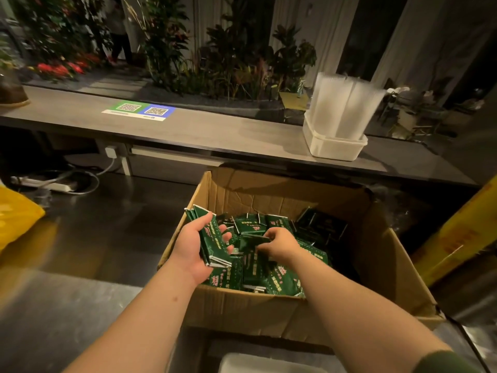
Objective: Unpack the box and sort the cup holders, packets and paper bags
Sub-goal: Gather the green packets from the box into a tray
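An open cardboard box [382, 267] stands on the steel counter in front of me, filled with several dark green printed packets [279, 278]. My left hand [192, 251] is over the box's left side, shut on a stack of green packets [211, 238] held upright. Inside the box, my right hand [279, 242] pinches one more green packet [254, 239] lying on the pile. Darker packets [320, 224] lie at the back right of the box.
A white tub of clear straws [336, 125] stands on the raised wooden ledge [215, 130] behind the box. A QR-code sticker [138, 111] lies on that ledge. A yellow bag [16, 214] is at the left, a yellow carton [457, 238] at the right, a white tray [269, 364] near me.
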The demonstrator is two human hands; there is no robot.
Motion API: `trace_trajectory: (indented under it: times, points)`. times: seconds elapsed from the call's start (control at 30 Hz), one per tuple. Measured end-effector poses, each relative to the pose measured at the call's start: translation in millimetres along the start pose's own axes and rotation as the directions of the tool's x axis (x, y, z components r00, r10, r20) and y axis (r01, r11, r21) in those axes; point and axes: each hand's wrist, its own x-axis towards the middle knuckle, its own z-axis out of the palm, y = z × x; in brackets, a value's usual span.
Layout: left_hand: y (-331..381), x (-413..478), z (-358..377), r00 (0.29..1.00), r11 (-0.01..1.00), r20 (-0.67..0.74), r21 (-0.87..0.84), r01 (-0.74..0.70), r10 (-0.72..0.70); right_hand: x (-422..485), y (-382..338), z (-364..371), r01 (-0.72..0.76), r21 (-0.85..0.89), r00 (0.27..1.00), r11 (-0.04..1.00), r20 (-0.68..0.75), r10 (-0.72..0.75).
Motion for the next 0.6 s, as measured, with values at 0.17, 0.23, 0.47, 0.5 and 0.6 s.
trace_trajectory:
  times: [0.17,0.23,0.47,0.5,0.6]
  points:
    - [13,-1,-12,1.000,0.995,0.010,0.100,0.007,-0.008,-13,8,-28,-0.062,0.657,0.995,0.751,-0.019,0.099]
    - [13,-5,-15,0.999,0.996,0.019,0.086,0.035,-0.037,-18,-4,-34,-0.053,0.773,0.997,0.633,0.005,0.078]
    - [13,-13,-13,0.980,0.995,0.178,0.065,0.074,-0.085,-37,-75,4,-0.122,0.834,0.962,0.538,0.233,-0.142]
    - [13,-13,-14,0.979,0.995,0.188,0.071,0.066,-0.078,-41,-83,11,-0.082,0.804,0.966,0.589,0.210,-0.152]
    - [13,-13,-14,0.985,0.997,0.159,0.059,0.055,-0.063,-41,-95,31,0.079,0.660,0.976,0.747,0.101,-0.193]
